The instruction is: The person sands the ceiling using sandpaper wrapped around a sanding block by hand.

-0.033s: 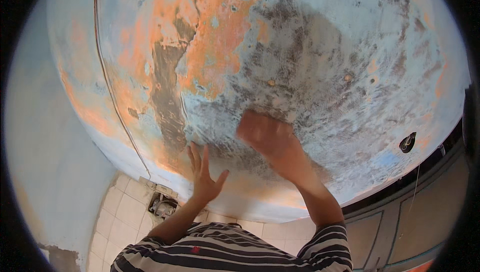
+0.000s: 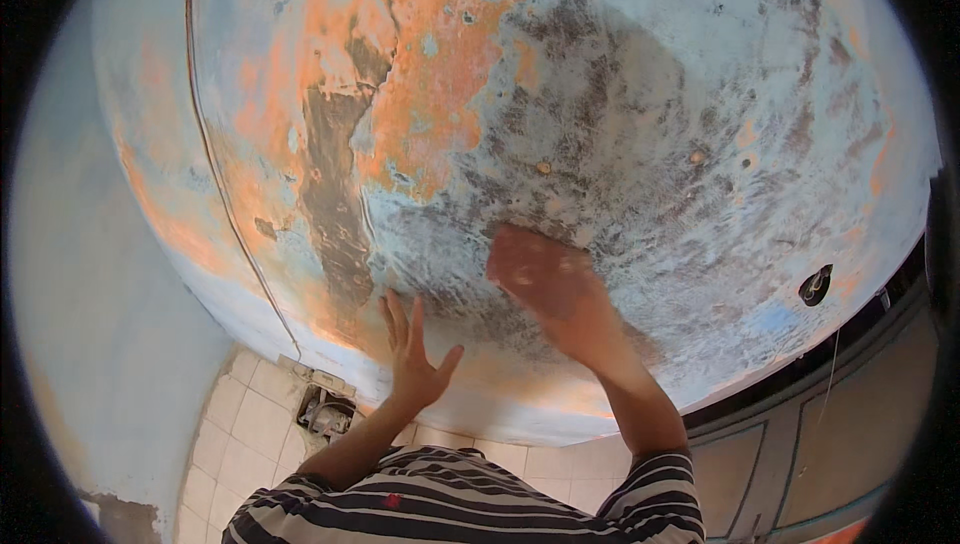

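In front of me is a worn wall [image 2: 640, 184] with pale blue, orange and dark grey patches. My right hand [image 2: 575, 309] presses a reddish-brown sheet of sandpaper [image 2: 525, 259] flat to its dark patch; motion blurs the sheet and my fingers. To the left, my left hand [image 2: 415, 359] is open, fingers spread and thumb apart, over the lower wall. It holds nothing. Its fingertips are near the foot of a bare grey strip [image 2: 335, 189] where the paint has come off. Whether they touch the wall I cannot tell.
A thin cable [image 2: 215, 159] runs down the wall at left to an open box of wires [image 2: 325, 409] near the tiles [image 2: 245, 429]. Wires show in a dark hole [image 2: 816, 286] at right. Beyond it are grey panels [image 2: 850, 424]. Small round spots [image 2: 697, 158] dot the wall.
My right hand has slid slightly right and down with the sandpaper. My left hand has shifted a little to the right and stays open.
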A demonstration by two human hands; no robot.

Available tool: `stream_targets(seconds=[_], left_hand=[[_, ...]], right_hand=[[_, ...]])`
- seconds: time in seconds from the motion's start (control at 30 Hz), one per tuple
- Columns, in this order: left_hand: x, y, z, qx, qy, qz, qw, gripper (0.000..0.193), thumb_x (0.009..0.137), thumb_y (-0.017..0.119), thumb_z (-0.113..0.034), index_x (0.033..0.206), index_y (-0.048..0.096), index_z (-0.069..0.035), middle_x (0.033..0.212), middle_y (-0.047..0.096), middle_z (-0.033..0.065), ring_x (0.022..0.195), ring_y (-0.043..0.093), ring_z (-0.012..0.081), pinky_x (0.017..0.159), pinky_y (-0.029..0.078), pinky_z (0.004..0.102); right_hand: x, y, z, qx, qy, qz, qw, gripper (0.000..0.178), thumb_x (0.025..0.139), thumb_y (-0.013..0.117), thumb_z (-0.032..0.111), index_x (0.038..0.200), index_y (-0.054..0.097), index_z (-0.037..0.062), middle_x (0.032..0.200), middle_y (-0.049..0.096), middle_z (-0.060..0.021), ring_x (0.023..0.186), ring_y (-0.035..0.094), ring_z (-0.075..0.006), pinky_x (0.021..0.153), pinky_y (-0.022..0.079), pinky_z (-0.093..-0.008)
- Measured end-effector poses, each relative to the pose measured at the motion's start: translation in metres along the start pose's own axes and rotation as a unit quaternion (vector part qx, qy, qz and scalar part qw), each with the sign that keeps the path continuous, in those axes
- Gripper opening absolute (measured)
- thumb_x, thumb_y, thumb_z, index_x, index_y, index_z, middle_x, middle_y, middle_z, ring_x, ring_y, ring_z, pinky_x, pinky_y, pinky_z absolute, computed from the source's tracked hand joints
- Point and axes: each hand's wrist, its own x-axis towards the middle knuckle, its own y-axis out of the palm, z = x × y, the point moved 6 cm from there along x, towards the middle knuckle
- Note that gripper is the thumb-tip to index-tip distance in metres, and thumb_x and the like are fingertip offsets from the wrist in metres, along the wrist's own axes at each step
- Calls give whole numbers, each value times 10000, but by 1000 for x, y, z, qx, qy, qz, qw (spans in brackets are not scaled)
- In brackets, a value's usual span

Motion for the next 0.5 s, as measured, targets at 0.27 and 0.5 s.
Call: stream_targets(seconds=[0.27, 0.5], left_hand=[[-5, 26, -14, -28, -3, 77, 997, 1060, 872, 763, -310, 1613, 34, -106, 1617, -173, 314, 1485, -146, 536, 1147, 131, 691], [-2, 30, -4, -79, -14, 35, 996, 1097, 867, 760, -307, 1599, -11, -38, 1620, -162, 314, 1479, -154, 546, 1137, 42, 702]], right_hand=[[-62, -38, -40, -137, 115, -400, 899, 383, 997, 422, 42, 1305, 650, 46, 1280, 646, -174, 1210, 568, -387, 1057, 397, -516], [-93, -48, -69, -43, 200, -503, 840, 391, 956, 485, 69, 1311, 639, 9, 1324, 618, -234, 1263, 546, -383, 1032, 407, -482]])
